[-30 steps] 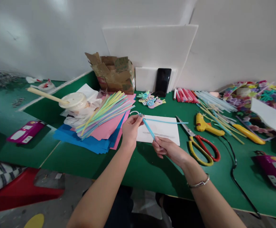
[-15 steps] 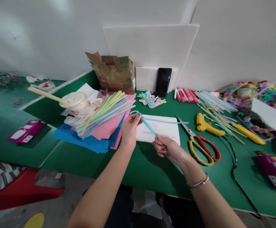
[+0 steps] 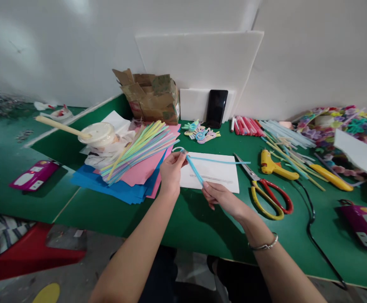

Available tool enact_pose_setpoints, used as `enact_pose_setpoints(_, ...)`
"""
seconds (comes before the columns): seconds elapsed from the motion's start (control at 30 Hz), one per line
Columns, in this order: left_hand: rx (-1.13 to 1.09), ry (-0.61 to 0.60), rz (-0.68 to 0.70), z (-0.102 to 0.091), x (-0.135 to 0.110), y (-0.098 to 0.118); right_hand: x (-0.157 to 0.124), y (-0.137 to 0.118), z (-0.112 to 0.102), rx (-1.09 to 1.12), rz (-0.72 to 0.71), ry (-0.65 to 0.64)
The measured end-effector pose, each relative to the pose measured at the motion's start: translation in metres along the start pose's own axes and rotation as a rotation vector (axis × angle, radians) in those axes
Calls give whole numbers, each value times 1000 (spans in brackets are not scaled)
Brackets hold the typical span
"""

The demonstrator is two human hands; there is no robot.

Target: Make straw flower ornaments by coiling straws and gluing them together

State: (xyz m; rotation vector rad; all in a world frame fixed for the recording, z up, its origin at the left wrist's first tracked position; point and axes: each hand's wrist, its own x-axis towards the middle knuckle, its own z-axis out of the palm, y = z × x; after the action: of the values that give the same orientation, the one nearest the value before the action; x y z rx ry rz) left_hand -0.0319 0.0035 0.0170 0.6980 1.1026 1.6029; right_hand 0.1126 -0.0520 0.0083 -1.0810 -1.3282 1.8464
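Light blue pipe cleaners point(image 3: 195, 169) stretch between my two hands above a sheet of white paper point(image 3: 215, 185). My left hand point(image 3: 172, 168) pinches them at their upper end, where a pale bent end loops out to the left. One blue stem points away to the right over the paper. Lower down, my right hand point(image 3: 219, 195) closes its fingers round the other blue length. Scissors point(image 3: 259, 185) with yellow and red handles lie to the right of the paper. Left of my hands, a bundle of pastel pipe cleaners point(image 3: 142, 149) rests on pink and blue sheets.
A yellow glue gun point(image 3: 276, 167) with a black cord lies at right, near loose pipe cleaners point(image 3: 292, 158). Behind stand a cardboard box point(image 3: 152, 101) and a phone point(image 3: 216, 108). Curled pipe-cleaner pieces point(image 3: 200, 132) sit before the phone. A lidded cup point(image 3: 98, 134) is at left.
My right hand has moved slightly left and down along the blue pipe cleaner. My left hand keeps its pinch in nearly the same place.
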Motion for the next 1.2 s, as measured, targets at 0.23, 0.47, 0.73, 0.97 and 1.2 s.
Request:
enact_pose_setpoints(0.23, 95, -158, -95, 3, -8, -4, -7, -10, -15, -70, -15, 69)
enact_pose_setpoints(0.47, 235, -342, -128, 14, -26, 0, -6, -7, -19, 8, 16, 75)
enact_pose_setpoints(0.73, 222, -361, -164, 13, -27, 2, -6, -5, -19, 99, 19, -11)
enact_pose_setpoints(0.97, 187, -376, -203, 12, -26, 1, -2, -1, -18, 179, 40, -17)
enact_pose_setpoints(1.2, 115, -321, -206, 8, -19, 3, -3, 0, -17, 137, 71, -137)
